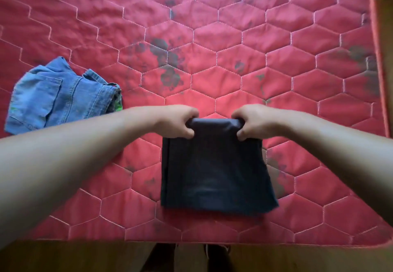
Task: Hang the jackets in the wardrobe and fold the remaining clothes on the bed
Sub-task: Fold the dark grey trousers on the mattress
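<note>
A dark navy garment (214, 171), folded into a narrow rectangle, lies on the red quilted bed (244, 59) close to its near edge. My left hand (176, 121) grips the garment's far left corner, fingers curled around the cloth. My right hand (252, 121) grips the far right corner the same way. The far edge of the cloth is bunched between both hands. A folded pair of blue denim jeans (57, 97) rests on the bed to the left, apart from my hands.
The bed's hexagon-stitched cover carries dark stains in its middle and at the right. Its right edge (380, 80) meets a wooden frame. Below the near edge lies wooden floor (74, 256), with my feet (191, 256) showing.
</note>
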